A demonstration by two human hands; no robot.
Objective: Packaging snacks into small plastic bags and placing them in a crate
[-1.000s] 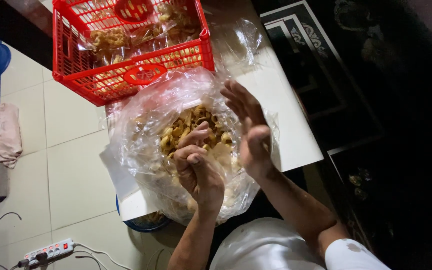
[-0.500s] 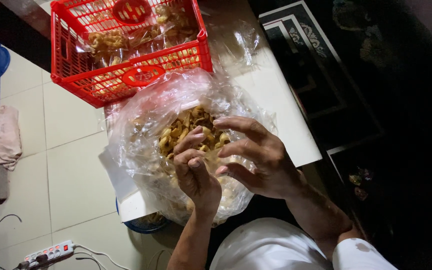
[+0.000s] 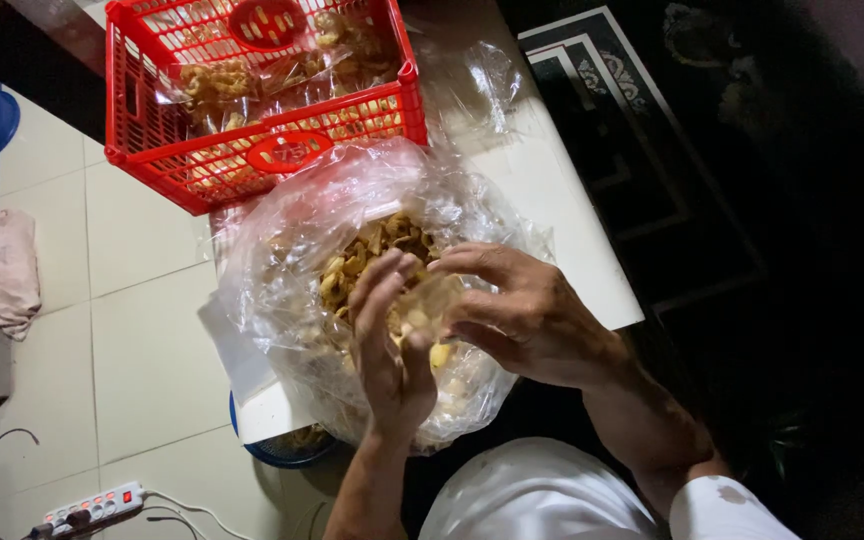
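White table (image 3: 562, 200), big clear bag of chips (image 3: 372, 250), left hand (image 3: 387, 340) and right hand (image 3: 522, 310) both clutching a small filled bag (image 3: 430, 305) above it

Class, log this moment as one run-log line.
left hand: in the snacks | right hand: pinching a small clear bag | big bag: open on table | red basket: behind

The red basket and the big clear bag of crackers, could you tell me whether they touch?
Touching: the head view shows the bag's upper plastic pressed against the red basket's front wall, no gap visible.
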